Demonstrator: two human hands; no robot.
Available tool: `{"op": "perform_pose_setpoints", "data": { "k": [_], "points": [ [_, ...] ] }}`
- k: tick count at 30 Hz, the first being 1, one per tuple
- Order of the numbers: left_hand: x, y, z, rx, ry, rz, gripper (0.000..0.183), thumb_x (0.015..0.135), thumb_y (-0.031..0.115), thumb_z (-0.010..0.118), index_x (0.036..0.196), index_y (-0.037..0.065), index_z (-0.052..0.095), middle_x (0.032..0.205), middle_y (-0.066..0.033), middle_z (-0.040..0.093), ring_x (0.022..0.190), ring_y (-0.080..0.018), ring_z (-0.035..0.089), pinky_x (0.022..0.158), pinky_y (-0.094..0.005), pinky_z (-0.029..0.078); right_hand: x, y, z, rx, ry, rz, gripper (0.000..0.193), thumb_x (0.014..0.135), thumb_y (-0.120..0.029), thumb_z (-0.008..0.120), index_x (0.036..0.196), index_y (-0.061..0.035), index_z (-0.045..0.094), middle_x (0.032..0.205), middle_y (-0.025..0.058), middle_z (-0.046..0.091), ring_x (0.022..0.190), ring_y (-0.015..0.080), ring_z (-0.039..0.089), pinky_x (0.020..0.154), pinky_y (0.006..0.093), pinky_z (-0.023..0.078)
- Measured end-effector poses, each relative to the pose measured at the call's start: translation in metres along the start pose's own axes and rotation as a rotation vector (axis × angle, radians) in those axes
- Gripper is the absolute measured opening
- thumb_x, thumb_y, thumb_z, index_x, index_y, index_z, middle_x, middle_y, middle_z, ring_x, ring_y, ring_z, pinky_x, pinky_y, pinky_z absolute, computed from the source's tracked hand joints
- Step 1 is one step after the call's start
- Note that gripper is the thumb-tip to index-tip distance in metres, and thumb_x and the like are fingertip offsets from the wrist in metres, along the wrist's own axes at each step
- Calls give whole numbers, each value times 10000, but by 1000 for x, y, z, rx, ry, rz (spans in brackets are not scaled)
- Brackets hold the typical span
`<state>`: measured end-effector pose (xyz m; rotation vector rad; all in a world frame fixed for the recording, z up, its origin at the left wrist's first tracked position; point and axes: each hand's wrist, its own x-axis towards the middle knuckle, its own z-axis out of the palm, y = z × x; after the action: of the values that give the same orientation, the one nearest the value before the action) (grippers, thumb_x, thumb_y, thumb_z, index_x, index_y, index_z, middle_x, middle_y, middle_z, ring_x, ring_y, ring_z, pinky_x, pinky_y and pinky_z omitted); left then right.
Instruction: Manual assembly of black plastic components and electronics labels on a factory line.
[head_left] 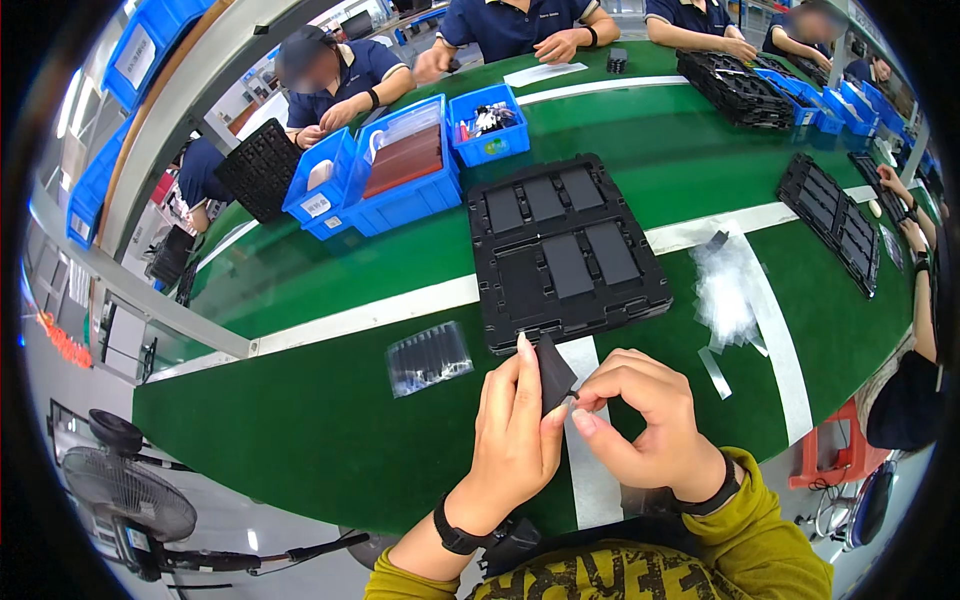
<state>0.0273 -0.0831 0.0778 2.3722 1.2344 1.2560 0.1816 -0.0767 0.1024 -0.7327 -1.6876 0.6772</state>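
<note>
My left hand point(508, 430) is closed around a thin dark rectangular panel point(554, 375), held tilted between the thumb and fingers above the table's near side. A small dark tab sticks out at the panel's lower right corner. Right beside that corner, my right hand point(648, 420) is bent into a pinch; what lies between its fingertips is too small to make out. Just beyond both hands rests a black plastic tray point(508, 272), with several dark flat panels in its slots. A transparent sheet with several black strips point(430, 358) lies left of my left hand.
Transparent film strips point(728, 295) are heaped right of the tray. Blue bins point(410, 205) stand at the back left. Another black tray point(830, 222) lies at right. Co-workers point(515, 30) sit across the green table point(300, 420). A fan point(130, 495) stands at lower left.
</note>
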Motion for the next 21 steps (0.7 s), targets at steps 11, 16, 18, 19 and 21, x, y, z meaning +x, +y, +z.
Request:
{"op": "perform_pose_setpoints", "data": {
  "k": [11, 16, 18, 19, 21],
  "points": [
    [2, 3, 0, 142, 14, 52, 593, 751, 25, 573, 1260, -128, 307, 1057, -241, 467, 857, -324, 495, 741, -381, 425, -1, 5, 1, -34, 35, -5, 97, 633, 61, 571, 686, -4, 522, 623, 78, 548, 542, 179, 515, 512, 257, 402],
    [2, 3, 2, 194, 1, 46, 601, 739, 28, 581, 1250, -138, 312, 1046, -242, 467, 808, -317, 490, 704, -374, 424, 0, 4, 0, -127, 34, -66, 110, 616, 52, 574, 672, -13, 505, 617, 70, 534, 532, 183, 497, 502, 266, 388],
    [2, 3, 2, 196, 5, 49, 604, 737, 27, 582, 1249, -139, 311, 1046, -242, 467, 804, -315, 488, 701, -373, 424, 0, 4, 0, -127, 33, -68, 106, 621, 49, 574, 673, -13, 506, 616, 69, 534, 531, 183, 495, 501, 267, 386],
    [2, 3, 1, 198, 9, 52, 606, 735, 27, 583, 1249, -141, 310, 1046, -242, 467, 800, -314, 487, 697, -372, 424, 1, 4, 0, -127, 32, -70, 103, 626, 47, 575, 674, -14, 507, 616, 69, 534, 531, 183, 493, 500, 268, 384],
    [1, 3, 1, 199, 16, 53, 609, 734, 27, 584, 1250, -140, 308, 1047, -243, 466, 805, -316, 488, 700, -373, 424, 1, 4, 0, -94, 25, -53, 102, 630, 47, 580, 676, -12, 509, 615, 69, 534, 532, 184, 495, 501, 267, 385]
  ]
}}
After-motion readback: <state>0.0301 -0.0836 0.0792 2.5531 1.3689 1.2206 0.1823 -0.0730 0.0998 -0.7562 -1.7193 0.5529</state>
